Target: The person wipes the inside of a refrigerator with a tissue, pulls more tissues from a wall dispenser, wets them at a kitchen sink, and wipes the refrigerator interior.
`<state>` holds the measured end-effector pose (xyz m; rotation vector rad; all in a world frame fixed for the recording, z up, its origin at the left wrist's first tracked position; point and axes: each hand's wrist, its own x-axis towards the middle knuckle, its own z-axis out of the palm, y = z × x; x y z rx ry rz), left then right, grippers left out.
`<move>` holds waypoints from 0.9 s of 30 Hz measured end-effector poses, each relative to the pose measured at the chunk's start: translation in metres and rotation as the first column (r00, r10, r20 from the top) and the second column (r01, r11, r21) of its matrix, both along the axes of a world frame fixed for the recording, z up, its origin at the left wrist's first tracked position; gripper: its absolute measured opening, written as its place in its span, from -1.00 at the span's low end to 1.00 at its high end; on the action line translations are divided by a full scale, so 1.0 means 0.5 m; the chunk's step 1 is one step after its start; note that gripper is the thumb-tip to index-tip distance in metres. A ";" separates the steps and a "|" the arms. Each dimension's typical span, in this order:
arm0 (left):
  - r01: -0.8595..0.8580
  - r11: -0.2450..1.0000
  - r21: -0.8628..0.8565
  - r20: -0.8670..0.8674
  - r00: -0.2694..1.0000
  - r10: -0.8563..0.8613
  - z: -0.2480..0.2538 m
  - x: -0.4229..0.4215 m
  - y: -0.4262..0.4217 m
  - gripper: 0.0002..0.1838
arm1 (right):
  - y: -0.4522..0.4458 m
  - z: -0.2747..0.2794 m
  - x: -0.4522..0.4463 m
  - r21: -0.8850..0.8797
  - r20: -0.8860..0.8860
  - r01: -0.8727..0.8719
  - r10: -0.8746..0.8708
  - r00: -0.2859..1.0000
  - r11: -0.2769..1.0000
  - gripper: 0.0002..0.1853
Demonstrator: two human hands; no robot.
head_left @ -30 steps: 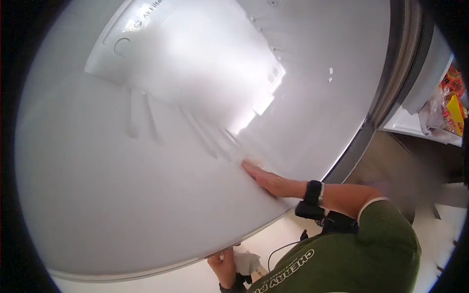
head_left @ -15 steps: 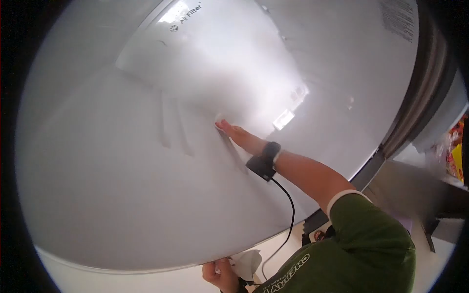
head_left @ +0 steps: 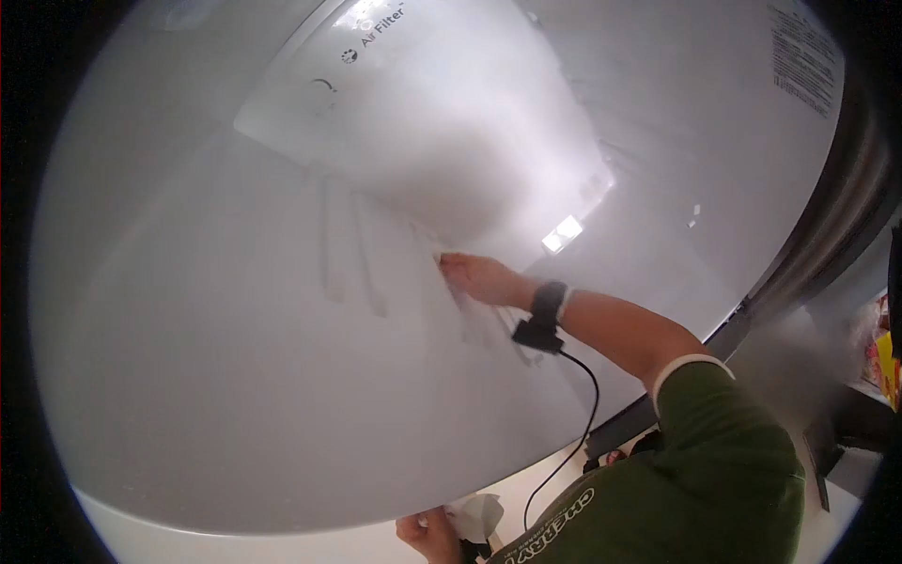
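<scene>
My right hand, below a wrist strap with a black box, presses against the pale inner wall of what looks like a fridge. Its fingers are bent together over a small white wipe, mostly hidden under them. That contact is just below the edge of a raised white panel marked "Air Filter". At the bottom, by the wall's near rim, my left hand is closed on a crumpled white cloth or paper. Streaks run down the wall left of my right hand.
A black cable hangs from the wrist box towards my body. A grey ribbed door seal curves along the right. Beyond it stand a dark metal edge and bright packaging. A printed label is at the upper right.
My right hand has shifted slightly right and down in view, its fingers now more bent. The whole scene has shifted a little the same way. My left hand still grips the white cloth or paper.
</scene>
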<state>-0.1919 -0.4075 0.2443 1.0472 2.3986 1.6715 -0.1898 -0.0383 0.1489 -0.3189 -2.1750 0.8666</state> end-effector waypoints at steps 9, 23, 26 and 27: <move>-0.104 0.882 0.459 -0.043 0.989 0.139 -0.017 0.016 0.075 -0.78 | -0.315 -0.081 0.222 -0.076 -0.100 -0.174 0.166 0.981 0.982 -0.57; -0.018 0.992 0.123 -0.331 0.942 0.058 -0.064 -0.021 -0.017 -0.84 | 0.046 -0.218 -0.154 0.167 -0.228 0.257 -0.216 0.949 0.952 -0.62; -0.044 0.993 -0.107 -0.543 0.840 -0.021 -0.033 -0.017 -0.047 -0.85 | 0.094 -0.181 -0.162 0.278 -0.191 0.296 -0.249 0.950 0.914 -0.69; -0.024 0.999 -0.038 -0.460 0.888 0.004 -0.024 -0.005 -0.048 -0.85 | 0.090 -0.166 -0.151 0.255 -0.140 0.256 -0.226 0.964 0.932 -0.71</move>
